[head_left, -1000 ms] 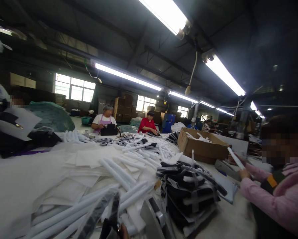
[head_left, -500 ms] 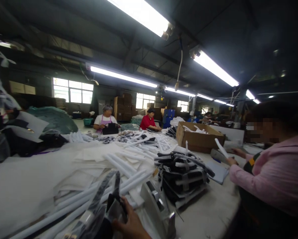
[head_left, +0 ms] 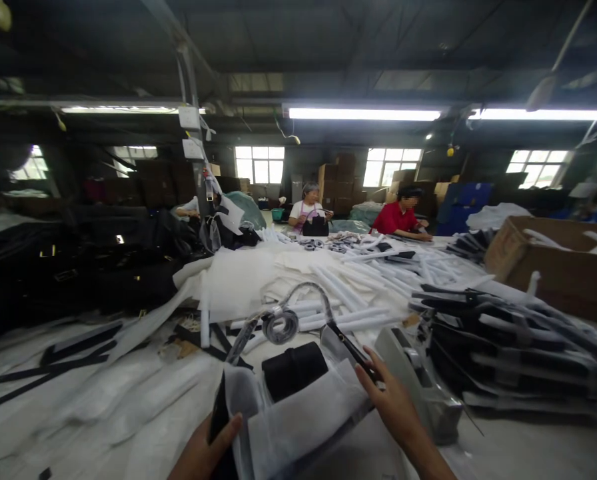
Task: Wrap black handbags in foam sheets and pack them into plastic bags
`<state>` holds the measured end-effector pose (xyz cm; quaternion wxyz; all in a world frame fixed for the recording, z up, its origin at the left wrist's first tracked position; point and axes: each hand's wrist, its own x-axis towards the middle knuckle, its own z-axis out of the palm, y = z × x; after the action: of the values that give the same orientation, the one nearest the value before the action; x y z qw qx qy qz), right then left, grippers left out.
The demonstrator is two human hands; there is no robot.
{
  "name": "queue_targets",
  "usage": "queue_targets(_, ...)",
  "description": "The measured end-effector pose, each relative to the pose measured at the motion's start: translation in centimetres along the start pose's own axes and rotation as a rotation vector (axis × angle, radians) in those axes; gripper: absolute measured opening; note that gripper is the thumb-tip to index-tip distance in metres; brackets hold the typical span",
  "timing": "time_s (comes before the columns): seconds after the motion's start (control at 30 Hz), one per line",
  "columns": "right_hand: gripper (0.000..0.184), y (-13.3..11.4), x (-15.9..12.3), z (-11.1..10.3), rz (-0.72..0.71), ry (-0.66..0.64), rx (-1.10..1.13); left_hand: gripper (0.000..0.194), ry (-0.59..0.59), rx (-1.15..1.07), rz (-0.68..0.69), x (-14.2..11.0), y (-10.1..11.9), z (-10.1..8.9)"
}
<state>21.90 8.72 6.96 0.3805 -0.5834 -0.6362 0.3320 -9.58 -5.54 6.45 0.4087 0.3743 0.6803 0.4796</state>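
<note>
A black handbag (head_left: 296, 370) faces me at the near edge of the table, with a sheet of white wrapping (head_left: 303, 417) across its front. Its raised handle (head_left: 306, 287) is covered in clear film, and a coiled, film-wrapped strap (head_left: 280, 327) sits beneath that arch. My left hand (head_left: 211, 443) grips the bag's left side, thumb over the front wrapping. On the right side my right hand (head_left: 391, 400) holds the bag near the base of the handle; part of its grip is hidden. A grey tape dispenser (head_left: 418, 387) stands just beside my right hand.
Wrapped black bags (head_left: 518, 360) are stacked at right, before a cardboard box (head_left: 548, 267). White padding sticks (head_left: 348, 287) and sheets (head_left: 243, 280) cover the table's middle. Black bags (head_left: 78, 267) heap at left. Two co-workers, in white (head_left: 301, 212) and red (head_left: 396, 219), sit across.
My view has swung left and levelled. The bag now faces me in the middle, its handle upright. My left hand has come into view on its left side.
</note>
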Motion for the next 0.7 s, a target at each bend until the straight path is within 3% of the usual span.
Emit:
queue_targets(0.23, 0.063, 1.0, -3.1, -0.8, 0.006, -0.082, -0.22, 0.065, -0.304, -0.282, -0.239, 0.5, 0.9, -2.2)
queue_targets(0.4, 0.067, 3.8, -4.5, 0.1, 0.028, -0.184, -0.293, 0.067, -0.471, -0.154, -0.185, 1.9, 0.0, -2.4)
queue_targets(0.53, 0.071, 4.5, -5.3, -0.3, 0.046, -0.201, -0.285, 0.061, -0.431, 0.015, -0.078, 2.7, 0.2, -3.2)
queue_targets(0.7, 0.073, 5.4, -7.2, -0.3, 0.128, -0.118, -0.263, 0.053, -0.321, 0.077, -0.001, 3.1, 0.2, -4.4)
